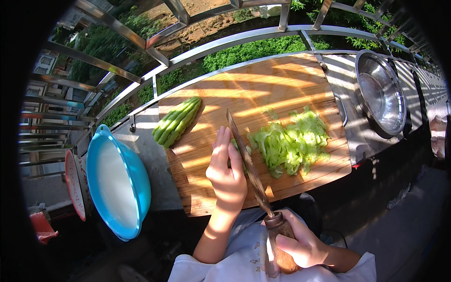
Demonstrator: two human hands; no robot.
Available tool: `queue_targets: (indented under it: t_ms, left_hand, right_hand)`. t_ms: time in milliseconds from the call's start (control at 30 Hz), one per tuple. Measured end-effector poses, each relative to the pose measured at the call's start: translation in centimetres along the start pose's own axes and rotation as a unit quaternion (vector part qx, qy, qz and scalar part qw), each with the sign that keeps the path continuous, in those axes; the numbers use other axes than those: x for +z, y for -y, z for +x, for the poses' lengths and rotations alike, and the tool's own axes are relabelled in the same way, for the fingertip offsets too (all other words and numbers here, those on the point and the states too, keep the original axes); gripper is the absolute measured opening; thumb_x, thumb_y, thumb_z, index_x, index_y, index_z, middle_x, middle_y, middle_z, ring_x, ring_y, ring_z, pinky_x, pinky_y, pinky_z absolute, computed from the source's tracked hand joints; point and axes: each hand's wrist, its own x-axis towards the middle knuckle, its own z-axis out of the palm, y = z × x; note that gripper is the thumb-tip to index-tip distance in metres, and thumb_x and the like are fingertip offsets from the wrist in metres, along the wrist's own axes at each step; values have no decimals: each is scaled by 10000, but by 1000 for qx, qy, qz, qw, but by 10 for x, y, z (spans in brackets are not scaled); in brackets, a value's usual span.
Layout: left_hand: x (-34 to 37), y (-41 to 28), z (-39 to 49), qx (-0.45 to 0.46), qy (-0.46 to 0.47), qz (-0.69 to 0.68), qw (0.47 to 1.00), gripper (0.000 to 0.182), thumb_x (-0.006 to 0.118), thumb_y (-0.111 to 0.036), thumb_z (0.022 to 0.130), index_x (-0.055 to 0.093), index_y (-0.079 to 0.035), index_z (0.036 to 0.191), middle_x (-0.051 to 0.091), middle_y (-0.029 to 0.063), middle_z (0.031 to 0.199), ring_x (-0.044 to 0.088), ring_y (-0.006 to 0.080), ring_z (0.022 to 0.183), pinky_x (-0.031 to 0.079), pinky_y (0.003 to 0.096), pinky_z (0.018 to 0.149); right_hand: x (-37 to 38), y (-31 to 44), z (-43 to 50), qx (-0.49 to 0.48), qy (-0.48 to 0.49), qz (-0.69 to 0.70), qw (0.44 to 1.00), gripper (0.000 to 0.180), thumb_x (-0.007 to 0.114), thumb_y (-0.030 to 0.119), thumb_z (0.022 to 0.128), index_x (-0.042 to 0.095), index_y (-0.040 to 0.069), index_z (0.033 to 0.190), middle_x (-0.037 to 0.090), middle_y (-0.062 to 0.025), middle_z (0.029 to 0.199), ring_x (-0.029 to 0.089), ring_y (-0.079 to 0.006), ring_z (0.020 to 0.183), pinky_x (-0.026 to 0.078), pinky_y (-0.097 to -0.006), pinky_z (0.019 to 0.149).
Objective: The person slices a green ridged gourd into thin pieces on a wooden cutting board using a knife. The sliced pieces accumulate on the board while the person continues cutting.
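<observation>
My right hand (303, 243) grips the wooden handle of a cleaver (250, 162), whose blade is seen nearly from above, spine up, over a wooden cutting board (218, 88). Close to the blade's left side, my left hand (227, 165) rests on a green piece of bitter melon (245, 149), mostly hidden by the fingers and blade. A heap of thin pale-green slices (292, 141) lies to the right of the blade. Toward the board's left edge lies a larger ridged piece of bitter melon (178, 121), apart from both hands.
A blue plastic basin (142, 176) stands left of the board, with a red-rimmed enamel basin (75, 187) beyond it. On the ledge at right sits a stainless steel bowl (380, 91). A metal railing (218, 44) runs along the far side of the board.
</observation>
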Motion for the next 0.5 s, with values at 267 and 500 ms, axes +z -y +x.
queue_targets:
  t_ms: [267, 500]
  left_hand:
    - [-1, 0, 1, 6, 0, 3, 1000, 268, 421, 6, 870, 556, 86, 1086, 564, 258, 1102, 528, 363, 1090, 428, 379, 909]
    - [-1, -3, 0, -27, 5, 6, 1000, 266, 424, 5, 874, 555, 84, 1092, 559, 257, 1116, 532, 357, 1089, 438, 375, 894]
  right_hand:
    - [4, -10, -5, -2, 20, 42, 999, 402, 493, 164, 916, 280, 12, 1222, 505, -55, 831, 542, -103, 723, 459, -259, 634]
    - [12, -3, 3, 3, -6, -17, 1000, 387, 499, 161, 915, 292, 10, 1206, 499, -47, 819, 526, -89, 725, 449, -248, 620]
